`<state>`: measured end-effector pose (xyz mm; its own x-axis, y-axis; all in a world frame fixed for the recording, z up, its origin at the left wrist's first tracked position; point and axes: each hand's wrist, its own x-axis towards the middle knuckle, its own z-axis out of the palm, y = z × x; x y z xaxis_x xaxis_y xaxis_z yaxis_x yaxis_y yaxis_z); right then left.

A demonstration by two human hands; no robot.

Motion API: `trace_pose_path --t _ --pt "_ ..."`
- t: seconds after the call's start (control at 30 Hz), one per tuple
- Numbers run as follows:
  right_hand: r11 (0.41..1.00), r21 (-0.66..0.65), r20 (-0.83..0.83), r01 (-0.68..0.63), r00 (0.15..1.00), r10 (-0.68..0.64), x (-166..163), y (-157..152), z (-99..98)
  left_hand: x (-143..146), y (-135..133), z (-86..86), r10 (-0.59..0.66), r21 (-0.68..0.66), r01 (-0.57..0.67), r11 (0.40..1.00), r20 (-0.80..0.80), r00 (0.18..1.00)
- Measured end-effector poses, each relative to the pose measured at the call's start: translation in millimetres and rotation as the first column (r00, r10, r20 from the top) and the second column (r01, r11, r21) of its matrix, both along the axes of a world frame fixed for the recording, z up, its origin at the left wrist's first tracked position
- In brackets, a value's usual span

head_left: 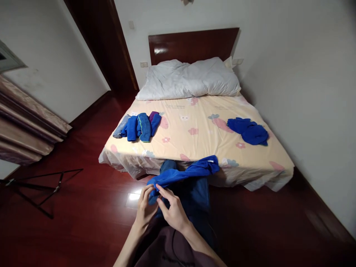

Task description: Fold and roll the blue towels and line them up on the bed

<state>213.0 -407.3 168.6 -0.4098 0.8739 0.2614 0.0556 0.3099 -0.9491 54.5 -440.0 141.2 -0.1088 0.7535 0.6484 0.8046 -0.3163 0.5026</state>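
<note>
A blue towel [183, 176] lies stretched across my lap, its far end with a small white tag resting by the bed's front edge. My left hand [145, 207] is closed round its near end from the left. From the right, my right hand [172, 208] pinches the same end with thumb and fingers. That end looks bunched or rolled between the hands, partly hidden by the fingers. Several rolled towels [132, 128] in blue, grey-blue and purple lie side by side on the bed's left. A crumpled blue heap of cloth [253, 133] lies on its right.
The bed [191, 142] has a pale yellow printed sheet. A white quilt [189, 79] is piled against the dark headboard [194, 42]. Black tripod legs [41, 189] stand on the red floor at left, near a curtain [27, 126]. A wall borders the bed's right.
</note>
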Motion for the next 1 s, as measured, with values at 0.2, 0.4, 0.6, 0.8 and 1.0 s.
trace_pose_path --t 0.2,0.4,0.6,0.8,1.0 --pt "0.996 0.053 0.016 -0.077 0.997 0.076 -0.3 8.6 -10.3 -10.5 6.9 -3.0 0.03 0.068 -0.023 0.997 -0.091 0.995" --pt "0.897 0.393 0.252 0.201 0.915 -0.316 6.5 21.2 -34.4 -10.1 3.5 9.2 -0.157 -0.023 0.155 0.988 -0.183 0.971" --pt "0.807 0.533 0.296 0.254 0.838 -0.459 24.2 35.2 -35.9 -42.5 -13.1 34.5 -0.151 0.005 0.162 0.987 -0.334 0.931" --pt "0.839 0.513 0.415 0.183 0.802 -0.429 72.9 53.5 -32.4 -91.2 -21.0 65.7 -0.062 0.043 0.086 0.995 -0.396 0.916" --pt "0.859 0.494 0.534 0.134 0.733 -0.421 101.5 43.1 -19.3 -116.8 -23.5 82.4 0.004 0.09 0.042 0.995 -0.464 0.886"
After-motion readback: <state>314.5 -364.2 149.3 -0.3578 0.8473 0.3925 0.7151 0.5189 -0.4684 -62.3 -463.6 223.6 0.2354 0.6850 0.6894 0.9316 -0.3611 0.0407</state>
